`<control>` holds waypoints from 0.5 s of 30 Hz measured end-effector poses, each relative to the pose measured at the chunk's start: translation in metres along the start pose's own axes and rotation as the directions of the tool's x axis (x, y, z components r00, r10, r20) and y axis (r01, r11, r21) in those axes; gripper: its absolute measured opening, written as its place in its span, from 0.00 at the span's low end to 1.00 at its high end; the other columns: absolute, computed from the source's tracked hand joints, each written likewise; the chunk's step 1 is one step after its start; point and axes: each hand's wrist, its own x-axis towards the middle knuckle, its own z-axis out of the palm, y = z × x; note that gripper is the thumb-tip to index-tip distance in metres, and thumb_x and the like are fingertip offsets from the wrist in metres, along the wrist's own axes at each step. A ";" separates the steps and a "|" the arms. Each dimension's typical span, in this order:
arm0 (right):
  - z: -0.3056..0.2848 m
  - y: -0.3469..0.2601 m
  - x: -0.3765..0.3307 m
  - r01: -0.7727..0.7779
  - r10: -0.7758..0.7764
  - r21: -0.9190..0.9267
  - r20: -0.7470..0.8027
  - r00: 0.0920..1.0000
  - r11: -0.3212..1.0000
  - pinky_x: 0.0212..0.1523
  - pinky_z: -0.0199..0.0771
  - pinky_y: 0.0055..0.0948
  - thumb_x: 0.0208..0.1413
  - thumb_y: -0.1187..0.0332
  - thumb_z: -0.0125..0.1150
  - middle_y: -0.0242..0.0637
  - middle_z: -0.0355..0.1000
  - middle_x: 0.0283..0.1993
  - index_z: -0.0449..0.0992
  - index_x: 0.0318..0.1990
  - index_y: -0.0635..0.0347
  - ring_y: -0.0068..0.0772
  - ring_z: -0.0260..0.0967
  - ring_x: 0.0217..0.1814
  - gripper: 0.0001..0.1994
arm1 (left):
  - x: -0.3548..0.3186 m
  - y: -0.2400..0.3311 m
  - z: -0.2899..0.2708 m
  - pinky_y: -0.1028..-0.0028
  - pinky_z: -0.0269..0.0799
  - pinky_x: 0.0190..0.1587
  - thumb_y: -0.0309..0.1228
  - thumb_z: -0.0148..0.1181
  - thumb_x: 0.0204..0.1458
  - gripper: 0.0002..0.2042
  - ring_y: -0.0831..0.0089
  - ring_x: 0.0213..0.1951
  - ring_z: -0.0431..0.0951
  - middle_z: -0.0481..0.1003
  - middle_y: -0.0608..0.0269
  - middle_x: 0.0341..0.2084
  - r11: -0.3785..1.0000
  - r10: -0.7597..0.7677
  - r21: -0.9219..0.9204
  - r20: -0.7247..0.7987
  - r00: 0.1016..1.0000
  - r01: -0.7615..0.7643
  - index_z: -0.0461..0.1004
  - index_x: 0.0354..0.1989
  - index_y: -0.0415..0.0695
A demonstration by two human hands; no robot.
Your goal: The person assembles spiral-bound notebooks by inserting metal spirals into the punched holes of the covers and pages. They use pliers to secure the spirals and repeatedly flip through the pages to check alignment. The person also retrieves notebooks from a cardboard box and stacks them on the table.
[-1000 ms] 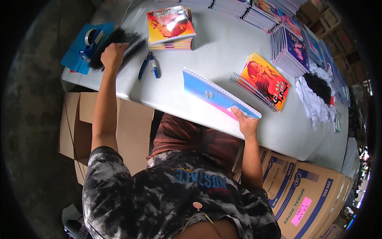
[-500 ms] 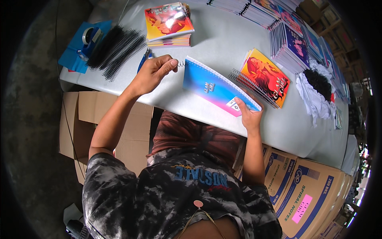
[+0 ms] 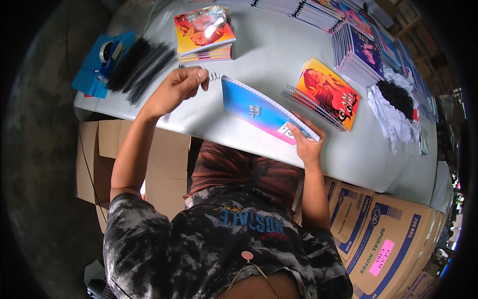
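My right hand point(image 3: 307, 142) grips the right end of a blue and pink notebook point(image 3: 251, 107), thumb on its cover, with a row of holes along the upper edge. My left hand point(image 3: 177, 89) is closed, thumb and fingers pinched on a thin spiral binding coil point(image 3: 214, 76). One end of the coil sticks out toward the notebook's upper left corner, with a small gap between them. Another bit of coil shows below the left wrist; the middle is hidden by the hand. Right of the notebook lie red and yellow spiral notebooks point(image 3: 328, 94) with coils along one edge.
Dark coils point(image 3: 144, 70) lie heaped at the left beside a blue tape dispenser point(image 3: 107, 60). Behind my left hand stands a notebook stack point(image 3: 204, 32). More bound notebooks point(image 3: 358, 50) and a white cloth point(image 3: 391, 114) are at the right. Cardboard boxes point(image 3: 383, 239) stand below the table.
My left hand has shifted left, and the coil end now stands slightly apart from the notebook's corner. A bit of coil now shows below the wrist. The notebook has moved slightly left.
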 end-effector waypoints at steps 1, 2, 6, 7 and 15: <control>0.000 0.000 0.000 0.003 -0.003 -0.001 0.008 1.000 1.000 0.39 0.72 0.21 0.49 0.81 0.59 0.42 0.75 0.40 0.74 0.43 0.69 0.23 0.72 0.37 0.12 | -0.001 -0.005 0.001 0.83 0.44 0.18 0.46 0.44 0.59 0.19 0.88 0.16 0.49 0.54 0.78 0.12 0.999 -0.029 0.016 0.008 1.000 0.029 0.69 0.25 0.43; 0.000 0.000 0.001 0.006 -0.006 -0.002 0.017 1.000 1.000 0.40 0.72 0.22 0.49 0.82 0.58 0.42 0.75 0.40 0.74 0.43 0.69 0.24 0.72 0.38 0.12 | -0.002 -0.009 0.002 0.83 0.44 0.18 0.46 0.45 0.59 0.19 0.88 0.16 0.49 0.54 0.78 0.12 0.998 -0.058 0.032 0.015 0.998 0.057 0.68 0.24 0.43; -0.002 0.000 0.003 0.071 -0.070 -0.008 0.071 0.995 0.997 0.42 0.72 0.22 0.48 0.83 0.57 0.43 0.75 0.41 0.74 0.43 0.69 0.27 0.73 0.41 0.13 | 0.004 -0.007 0.008 0.83 0.46 0.17 0.46 0.46 0.58 0.19 0.88 0.15 0.51 0.58 0.77 0.12 0.988 -0.142 0.050 -0.034 0.989 0.143 0.68 0.24 0.43; -0.003 0.000 0.004 0.095 -0.093 -0.019 0.092 0.991 0.995 0.42 0.72 0.23 0.48 0.84 0.56 0.43 0.75 0.41 0.74 0.43 0.69 0.27 0.73 0.41 0.13 | 0.006 -0.004 0.010 0.83 0.48 0.17 0.46 0.47 0.58 0.19 0.87 0.14 0.53 0.59 0.76 0.12 0.989 -0.149 -0.002 -0.052 0.988 0.149 0.69 0.24 0.43; -0.004 -0.006 0.002 -0.006 0.005 0.011 0.084 0.996 1.000 0.41 0.72 0.22 0.48 0.83 0.56 0.44 0.75 0.41 0.74 0.43 0.70 0.29 0.73 0.39 0.13 | 0.013 0.011 0.004 0.79 0.63 0.31 0.32 0.59 0.50 0.08 0.78 0.25 0.68 0.71 0.69 0.24 0.912 0.274 0.327 -0.031 0.961 -0.249 0.72 0.35 0.42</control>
